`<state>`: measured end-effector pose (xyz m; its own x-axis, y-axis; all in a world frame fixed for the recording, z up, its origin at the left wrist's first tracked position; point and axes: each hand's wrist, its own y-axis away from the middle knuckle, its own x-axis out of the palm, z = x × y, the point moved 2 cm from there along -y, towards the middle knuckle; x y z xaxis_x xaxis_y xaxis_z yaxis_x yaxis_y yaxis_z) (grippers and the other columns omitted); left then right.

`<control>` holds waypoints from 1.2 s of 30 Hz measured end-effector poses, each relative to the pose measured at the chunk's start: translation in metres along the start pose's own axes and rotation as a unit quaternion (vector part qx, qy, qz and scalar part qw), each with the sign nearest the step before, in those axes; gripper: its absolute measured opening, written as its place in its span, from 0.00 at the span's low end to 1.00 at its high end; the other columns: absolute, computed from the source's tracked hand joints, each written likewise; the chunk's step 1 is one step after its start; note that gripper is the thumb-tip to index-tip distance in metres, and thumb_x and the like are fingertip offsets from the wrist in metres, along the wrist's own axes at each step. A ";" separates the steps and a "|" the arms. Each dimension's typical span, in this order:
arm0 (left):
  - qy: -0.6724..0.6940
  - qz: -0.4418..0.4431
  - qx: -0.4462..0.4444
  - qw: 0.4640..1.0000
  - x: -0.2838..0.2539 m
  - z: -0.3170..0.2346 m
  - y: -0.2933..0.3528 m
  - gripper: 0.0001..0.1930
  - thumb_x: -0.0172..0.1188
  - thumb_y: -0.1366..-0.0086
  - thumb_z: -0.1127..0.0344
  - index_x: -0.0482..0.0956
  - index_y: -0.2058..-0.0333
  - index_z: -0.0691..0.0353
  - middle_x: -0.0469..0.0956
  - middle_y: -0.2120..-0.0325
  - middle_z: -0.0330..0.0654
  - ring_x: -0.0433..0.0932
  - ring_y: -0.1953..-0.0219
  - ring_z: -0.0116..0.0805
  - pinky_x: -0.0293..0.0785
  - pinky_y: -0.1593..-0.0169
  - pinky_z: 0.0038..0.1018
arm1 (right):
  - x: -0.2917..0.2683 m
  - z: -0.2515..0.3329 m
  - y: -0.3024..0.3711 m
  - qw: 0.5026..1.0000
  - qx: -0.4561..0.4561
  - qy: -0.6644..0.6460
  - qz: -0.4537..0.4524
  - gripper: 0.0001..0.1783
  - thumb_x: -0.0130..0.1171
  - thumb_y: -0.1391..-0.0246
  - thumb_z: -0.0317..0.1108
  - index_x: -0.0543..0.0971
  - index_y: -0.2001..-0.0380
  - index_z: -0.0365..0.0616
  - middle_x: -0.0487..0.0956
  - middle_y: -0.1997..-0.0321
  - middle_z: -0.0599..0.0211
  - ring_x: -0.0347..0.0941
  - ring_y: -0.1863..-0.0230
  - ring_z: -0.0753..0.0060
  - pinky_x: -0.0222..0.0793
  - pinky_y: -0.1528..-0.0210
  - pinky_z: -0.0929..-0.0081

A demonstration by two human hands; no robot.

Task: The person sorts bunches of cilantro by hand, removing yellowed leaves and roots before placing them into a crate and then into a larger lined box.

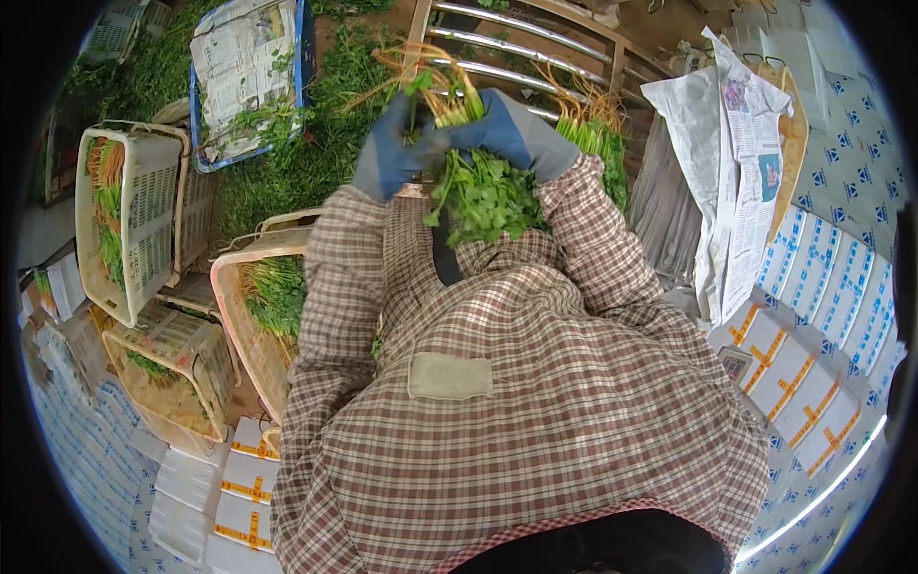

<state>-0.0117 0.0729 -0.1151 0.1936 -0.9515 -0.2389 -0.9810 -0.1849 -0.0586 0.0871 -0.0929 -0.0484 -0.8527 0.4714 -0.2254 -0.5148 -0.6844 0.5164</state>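
Observation:
A bunch of coriander [488,196] is between my two hands, in front of my checked smock. Its pale roots and stems point away from me and its leaves hang toward me. My right hand [512,134], in a blue and grey glove, is closed around the stems. My left hand [394,148], gloved alike, is curled against the other side of the bunch; its fingertips are partly hidden. Just right of my right hand, more rooted coriander [598,134] lies beside a slatted metal-bar rack [521,43].
Loose greens [335,96] cover the ground at far left, around a blue crate [304,57] lined with newspaper. Plastic crates [153,230] with greens stand at left, one pinkish crate [244,325] close to my left arm. Newspaper sheets [741,143] and white taped boxes [794,383] are at right.

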 end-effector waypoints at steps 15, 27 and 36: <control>-0.635 0.024 -0.340 0.693 -0.135 0.084 0.014 0.30 0.58 0.38 0.43 0.73 0.45 0.59 0.72 0.47 0.55 0.74 0.47 0.41 0.72 0.46 0.36 | -0.099 -0.027 0.081 0.951 -0.185 -0.172 -0.179 0.14 0.62 0.44 0.38 0.82 0.63 0.38 0.84 0.62 0.61 0.78 0.71 0.80 0.71 0.74 0.85; -0.284 -0.081 -0.240 0.925 -0.030 0.155 -0.071 0.27 0.60 0.38 0.46 0.79 0.52 0.66 0.82 0.60 0.51 0.82 0.61 0.43 0.77 0.56 0.35 | -0.065 -0.016 0.070 0.938 -0.126 -0.269 -0.176 0.15 0.60 0.43 0.36 0.81 0.58 0.35 0.83 0.64 0.61 0.79 0.58 0.67 0.71 0.44 0.68; -0.622 -0.116 -0.293 0.717 -0.103 0.074 -0.032 0.26 0.61 0.36 0.54 0.73 0.45 0.65 0.76 0.49 0.53 0.76 0.50 0.48 0.73 0.48 0.39 | -0.037 -0.012 0.056 0.955 -0.133 -0.257 -0.065 0.17 0.64 0.47 0.37 0.79 0.59 0.35 0.82 0.67 0.62 0.80 0.60 0.64 0.70 0.43 0.62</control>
<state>0.0005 0.1948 -0.1601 -0.1443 0.0092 -0.9895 -0.6867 -0.7209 0.0934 0.0888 -0.1550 -0.0211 -0.6599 0.7251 0.1970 -0.6755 -0.6873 0.2671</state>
